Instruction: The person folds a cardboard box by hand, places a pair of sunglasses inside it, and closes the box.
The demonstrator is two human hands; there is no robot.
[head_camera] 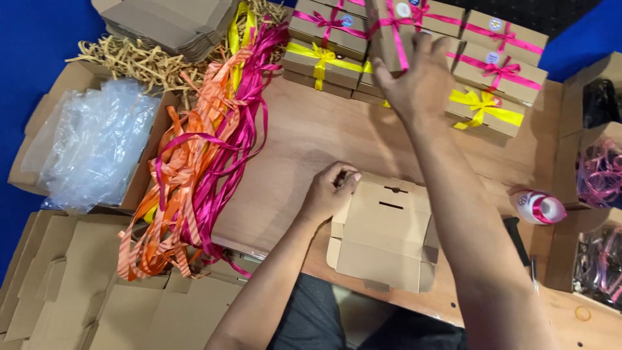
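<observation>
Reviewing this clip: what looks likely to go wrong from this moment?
1. The right hand holds a pink-ribboned box over the stacked finished boxes; a careless placement might topple the stack.
2. The left hand grips only one corner of the unribboned cardboard box, which overhangs the table edge and could slip off.

The flat cardboard box point(382, 230) was plain brown, as was the wooden table point(304, 136). The loose ribbons point(201, 149) were seen in orange, magenta and yellow. The finished boxes point(492, 71) were tied in pink and yellow.
</observation>
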